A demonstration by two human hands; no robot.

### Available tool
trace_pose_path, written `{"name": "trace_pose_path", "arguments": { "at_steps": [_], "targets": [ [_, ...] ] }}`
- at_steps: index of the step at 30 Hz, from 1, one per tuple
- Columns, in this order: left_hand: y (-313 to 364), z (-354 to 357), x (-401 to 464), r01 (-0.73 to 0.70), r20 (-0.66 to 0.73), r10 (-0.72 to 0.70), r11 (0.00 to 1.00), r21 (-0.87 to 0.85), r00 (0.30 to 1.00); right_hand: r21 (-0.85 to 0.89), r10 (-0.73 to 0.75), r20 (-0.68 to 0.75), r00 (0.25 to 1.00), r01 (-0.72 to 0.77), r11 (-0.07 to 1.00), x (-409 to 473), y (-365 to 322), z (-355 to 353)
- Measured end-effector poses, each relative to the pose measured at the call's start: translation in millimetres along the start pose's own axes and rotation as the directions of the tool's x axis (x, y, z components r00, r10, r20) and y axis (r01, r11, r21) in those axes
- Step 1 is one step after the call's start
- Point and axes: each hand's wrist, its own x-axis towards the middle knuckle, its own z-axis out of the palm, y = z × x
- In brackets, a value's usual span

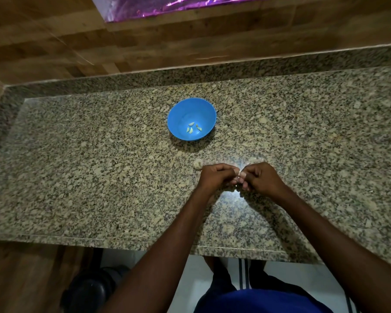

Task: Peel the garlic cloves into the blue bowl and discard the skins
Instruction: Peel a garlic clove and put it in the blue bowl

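While both hands met just in front of the blue bowl (192, 118), nearer the person, they worked a single garlic clove (239, 177) between them. The left hand (217, 177) had its fingers curled in, pinching the clove from one side; the right hand (261, 177) was curled likewise, its fingertips (243, 175) nipping at the pale skin. How much skin was already loose could not be told, since the clove was mostly hidden by the fingers.

To do this step well, it seemed best to hold the clove steady in one hand and peel with the nails of the other, keeping the skin from dropping toward the bowl.

Inside the blue bowl lay a few peeled cloves (193, 128), gathered on its floor at the side toward the person. On the granite counter (77, 166), between the bowl and the left hand, sat a garlic piece (198, 164), seemingly unpeeled, so the task looked partway done.
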Motion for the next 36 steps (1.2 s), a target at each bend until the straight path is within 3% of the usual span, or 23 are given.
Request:
{"name": "trace_pose_path", "arguments": {
  "at_steps": [4,8,10,11,13,16,18,22,26,32,36],
  "targets": [
    [-4,3,0,0.129,-0.035,-0.132,0.989,-0.067,0.991,-0.377,-0.129,-0.026,0.991,0.110,0.920,5,8,2],
    [-4,3,3,0.107,-0.077,-0.103,0.993,0.050,0.992,-0.469,-0.112,0.000,0.994,0.099,0.878,3,5,7],
    [-2,3,2,-0.027,-0.062,0.041,0.976,0.217,0.997,-0.319,0.013,0.024,1.000,-0.005,0.948,3,-1,7],
    [-2,2,1,-0.099,-0.040,0.114,0.957,0.271,0.993,-0.123,0.121,0.038,0.992,-0.116,0.986,3,-4,6],
    [0,1,-3,-0.222,-0.009,0.237,0.924,0.310,0.972,0.254,0.337,0.092,0.937,-0.349,0.902,4,-7,5],
    [2,1,-5,-0.405,0.031,0.430,0.819,0.407,0.902,0.466,0.467,0.200,0.862,-0.502,0.728,5,-11,4],
    [1,3,-4,-0.453,0.032,0.486,0.786,0.421,0.874,0.536,0.489,0.219,0.844,-0.523,0.663,8,-15,3],
    [1,6,-7,-0.463,0.025,0.485,0.817,0.344,0.874,0.622,0.515,0.167,0.841,-0.495,0.607,13,-18,1],
    [3,4,-7,-0.384,0.010,0.395,0.886,0.258,0.919,0.630,0.506,0.151,0.849,-0.477,0.613,14,-13,2],
    [6,1,-3,-0.342,0.015,0.353,0.892,0.296,0.935,0.637,0.435,0.151,0.888,-0.424,0.644,9,-10,1],
    [7,-3,-3,-0.355,0.065,0.353,0.886,0.298,0.933,0.669,0.449,0.209,0.869,-0.462,0.582,8,-15,-3]
  ]
}}
